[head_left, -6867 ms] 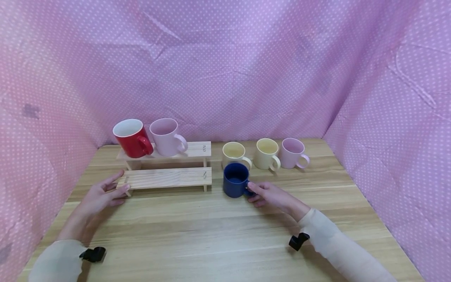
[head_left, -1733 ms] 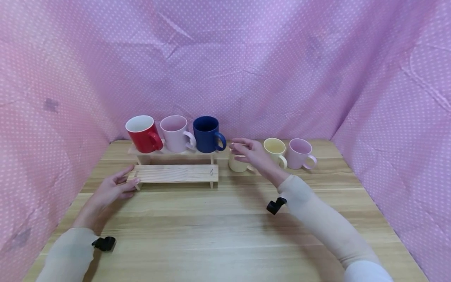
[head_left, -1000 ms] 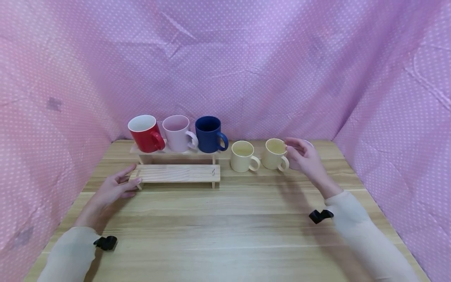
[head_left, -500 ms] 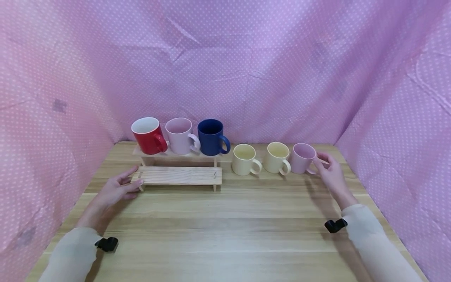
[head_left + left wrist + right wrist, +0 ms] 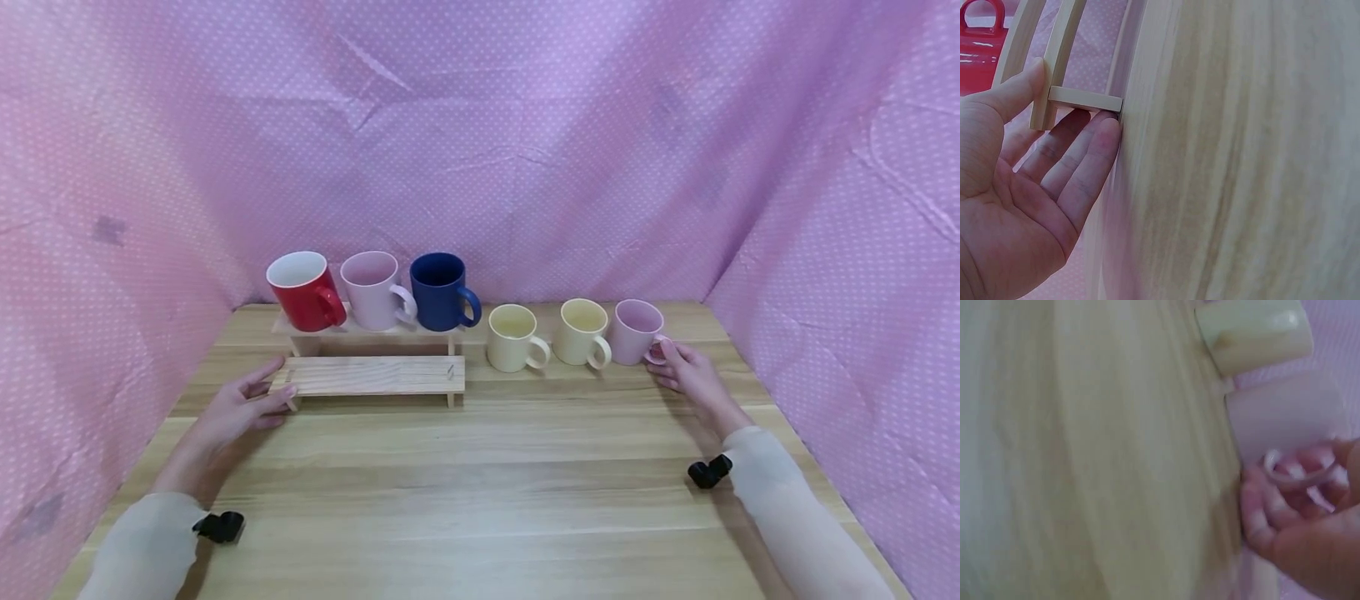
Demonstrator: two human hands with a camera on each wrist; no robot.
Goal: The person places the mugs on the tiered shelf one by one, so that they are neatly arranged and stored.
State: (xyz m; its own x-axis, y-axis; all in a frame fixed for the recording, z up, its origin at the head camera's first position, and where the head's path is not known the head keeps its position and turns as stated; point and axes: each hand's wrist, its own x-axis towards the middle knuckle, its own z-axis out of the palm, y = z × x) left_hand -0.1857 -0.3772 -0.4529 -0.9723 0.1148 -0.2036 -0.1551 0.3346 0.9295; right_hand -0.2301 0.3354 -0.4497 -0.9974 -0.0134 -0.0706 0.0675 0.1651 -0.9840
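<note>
My left hand (image 5: 236, 408) holds the left end of a two-tier wooden rack (image 5: 375, 377), its thumb over the lower board and the fingers beneath. In the left wrist view, the fingertips of that hand (image 5: 1041, 169) lie by the rack's leg. At the right end of the mug row, my right hand (image 5: 696, 382) grips the handle of a pink mug (image 5: 632, 332). The right wrist view has its fingers and thumb around this handle, with the mug (image 5: 1288, 419) upright on the table. A red mug (image 5: 303, 296), another pink mug (image 5: 371, 296) and a blue mug (image 5: 435, 296) stand on the upper tier.
Two pale yellow mugs, a left one (image 5: 508, 343) and a right one (image 5: 577, 333), stand between the rack and the held mug. The right one is close beside it. Polka-dot pink cloth (image 5: 480, 150) rises behind and beside the wooden table (image 5: 450, 492).
The blue mug has gone from the table to the upper tier's right end. My right hand has since moved right, past the yellow mugs, to the pink mug's handle. The left hand stays on the rack.
</note>
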